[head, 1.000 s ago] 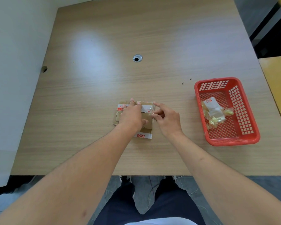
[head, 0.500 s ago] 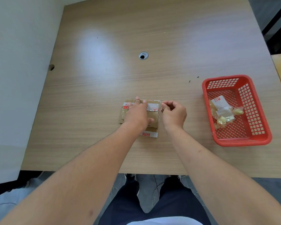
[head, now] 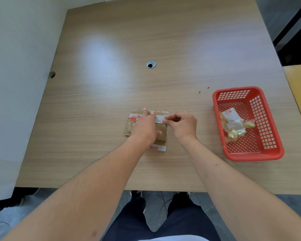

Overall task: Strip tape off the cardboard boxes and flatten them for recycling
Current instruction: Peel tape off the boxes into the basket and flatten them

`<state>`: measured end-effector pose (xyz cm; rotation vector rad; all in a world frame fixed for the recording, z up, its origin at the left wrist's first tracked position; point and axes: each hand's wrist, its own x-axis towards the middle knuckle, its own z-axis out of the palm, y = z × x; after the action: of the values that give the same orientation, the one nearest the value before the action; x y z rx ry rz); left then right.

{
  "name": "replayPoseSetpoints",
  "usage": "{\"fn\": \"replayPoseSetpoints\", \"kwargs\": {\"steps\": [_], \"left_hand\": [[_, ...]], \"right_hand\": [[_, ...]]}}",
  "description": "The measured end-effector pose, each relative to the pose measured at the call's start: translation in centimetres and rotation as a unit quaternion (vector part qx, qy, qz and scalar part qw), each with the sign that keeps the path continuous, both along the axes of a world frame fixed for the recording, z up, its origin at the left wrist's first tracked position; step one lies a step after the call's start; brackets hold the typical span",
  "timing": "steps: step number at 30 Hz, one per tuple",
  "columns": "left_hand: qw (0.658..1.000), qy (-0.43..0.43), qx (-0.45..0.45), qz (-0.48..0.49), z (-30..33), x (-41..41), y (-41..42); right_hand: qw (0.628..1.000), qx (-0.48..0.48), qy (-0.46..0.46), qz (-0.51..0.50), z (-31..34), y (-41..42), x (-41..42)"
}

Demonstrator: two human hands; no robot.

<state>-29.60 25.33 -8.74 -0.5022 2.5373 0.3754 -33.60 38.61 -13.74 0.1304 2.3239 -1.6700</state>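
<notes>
Surface: wood-grain table (head: 163, 40) fills the frame, a round metal grommet (head: 151, 64) above centre.
Box: flattened brown cardboard box (head: 162, 130) at centre, mostly hidden under my hands.
Left hand (head: 145, 126): fingers straight, pressing flat on the box.
Right hand (head: 182, 125): curled, pinching the white strip of tape (head: 159, 117) at the box's upper right edge; how far it is lifted is unclear.
Basket: red plastic mesh basket (head: 268, 119) at right holds crumpled tape scraps (head: 235, 125), print unreadable.
</notes>
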Motion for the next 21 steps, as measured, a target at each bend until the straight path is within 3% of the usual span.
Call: {"fn": "replayPoseSetpoints", "kwargs": {"steps": [4,11,16,21], "left_hand": [[1.000,-0.005,0.009,0.002,0.0,-0.1,0.0],[1.000,-0.003,0.009,0.000,0.0,-0.1,0.0],[1.000,0.001,0.020,0.006,0.0,0.1,0.0],[1.000,0.001,0.019,0.004,0.0,0.1,0.0]], "right_hand": [[0.999,-0.005,-0.007,0.037,0.1,0.3,-0.5],[0.992,0.118,0.016,0.050,0.0,-0.3,-1.7],[0.945,0.251,0.149,0.147,0.7,-1.3,-0.8],[0.973,0.165,0.118,0.111,0.0,-0.8,-1.1]]}}
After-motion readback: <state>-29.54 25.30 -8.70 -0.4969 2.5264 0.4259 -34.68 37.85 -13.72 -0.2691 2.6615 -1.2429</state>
